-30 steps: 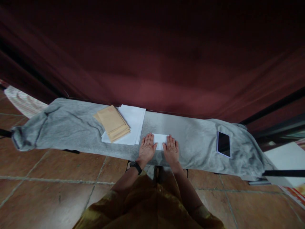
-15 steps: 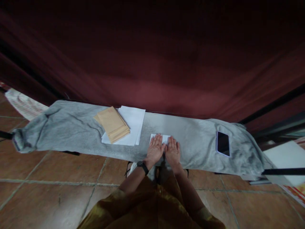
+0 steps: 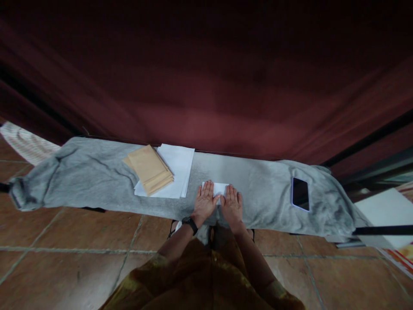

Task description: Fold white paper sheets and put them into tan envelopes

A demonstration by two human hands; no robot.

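Note:
A small white piece of paper [image 3: 220, 188], looking folded, lies on the grey cloth in front of me, partly covered by both hands. My left hand [image 3: 205, 200], with a dark watch on its wrist, presses flat on the paper's left side, fingers stretched out. On its right side my right hand [image 3: 231, 206] lies flat too, fingers extended. The two thumbs point toward each other near the paper's lower middle. Left of my hands, several brown envelopes [image 3: 150, 168] rest in a stack on white paper sheets [image 3: 180, 172].
A phone [image 3: 300, 194] with a pale purple edge lies toward the right end of the narrow, cloth-covered surface [image 3: 258, 185]. Dark red fabric [image 3: 206, 103] hangs behind it. White board-like material [image 3: 383, 211] is at the far right, above the tiled floor [image 3: 97, 232].
My left hand has slid slightly left, so more of the paper shows between the hands. The whole view has shifted a little.

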